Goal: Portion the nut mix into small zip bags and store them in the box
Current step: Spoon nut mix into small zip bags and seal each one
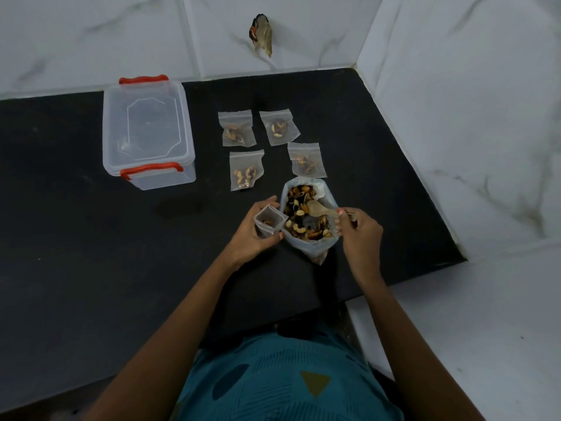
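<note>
A black countertop [91, 238] lies under my grip; well beyond it rises a marble wall [91, 41] with a dark gash [261, 34]; nearer me, teal patterned cloth [288, 375].

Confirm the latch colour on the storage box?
Red-orange latches on the clear box, seen in the head view.

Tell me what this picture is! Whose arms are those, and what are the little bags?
No robot here: a person wears a camera on their head, so you see down their own arms. Call each hand a grip. The left grip holds a small clear zip bag open, with a few nuts inside. The right grip pinches a pale spoon over the big clear bag of nut mix. Four filled small bags lie on the black countertop. The clear plastic box with red clips stands closed to the left.
</note>
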Tool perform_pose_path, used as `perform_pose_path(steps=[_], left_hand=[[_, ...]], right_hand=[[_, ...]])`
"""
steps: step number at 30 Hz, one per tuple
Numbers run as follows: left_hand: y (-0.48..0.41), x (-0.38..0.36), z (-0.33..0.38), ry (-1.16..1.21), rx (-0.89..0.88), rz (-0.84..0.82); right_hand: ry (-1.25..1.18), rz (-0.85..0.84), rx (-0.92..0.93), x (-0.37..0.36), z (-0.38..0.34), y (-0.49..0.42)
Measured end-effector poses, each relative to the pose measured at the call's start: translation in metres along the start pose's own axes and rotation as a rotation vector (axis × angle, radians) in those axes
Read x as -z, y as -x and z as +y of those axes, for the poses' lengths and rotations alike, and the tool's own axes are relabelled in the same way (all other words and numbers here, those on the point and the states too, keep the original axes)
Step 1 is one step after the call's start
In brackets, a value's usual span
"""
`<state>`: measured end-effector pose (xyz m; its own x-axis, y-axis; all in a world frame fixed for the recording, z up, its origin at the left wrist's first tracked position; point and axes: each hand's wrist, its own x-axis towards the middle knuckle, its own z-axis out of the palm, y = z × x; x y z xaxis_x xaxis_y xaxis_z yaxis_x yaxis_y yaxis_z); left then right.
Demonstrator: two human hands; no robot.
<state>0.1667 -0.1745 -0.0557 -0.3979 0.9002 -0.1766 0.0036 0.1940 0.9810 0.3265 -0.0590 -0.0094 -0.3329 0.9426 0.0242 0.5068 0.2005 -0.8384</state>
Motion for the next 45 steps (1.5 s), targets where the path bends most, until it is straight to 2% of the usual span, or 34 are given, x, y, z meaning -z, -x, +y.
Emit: perform_pose_path(steps=[5, 16, 20, 27, 36, 45], left_hand=[[-0.002, 0.000, -0.001, 0.019, -0.001, -0.004], [-0.005, -0.002, -0.002, 0.071, 0.002, -0.056], [-0.005, 0.000, 0.000, 0.067, 0.010, -0.053], [-0.003, 0.003, 0.002, 0.078, 0.004, -0.033], [-0.002, 0.005, 0.007, 0.038, -0.011, 0.020], [-0.001, -0.001, 0.011, -0.017, -0.044, 0.077]], right_hand=[[0.060, -0.005, 0.097, -0.002, -0.003, 0.004], [-0.312, -0.055, -0.373, -0.015, -0.004, -0.004], [-0.389, -0.073, -0.460, -0.014, -0.004, -0.007], [-0.422, -0.077, -0.497, -0.005, -0.002, -0.009], [-0.311, -0.057, -0.405, 0.006, -0.001, -0.007], [-0.510, -0.099, -0.479, 0.020, -0.011, -0.004]])
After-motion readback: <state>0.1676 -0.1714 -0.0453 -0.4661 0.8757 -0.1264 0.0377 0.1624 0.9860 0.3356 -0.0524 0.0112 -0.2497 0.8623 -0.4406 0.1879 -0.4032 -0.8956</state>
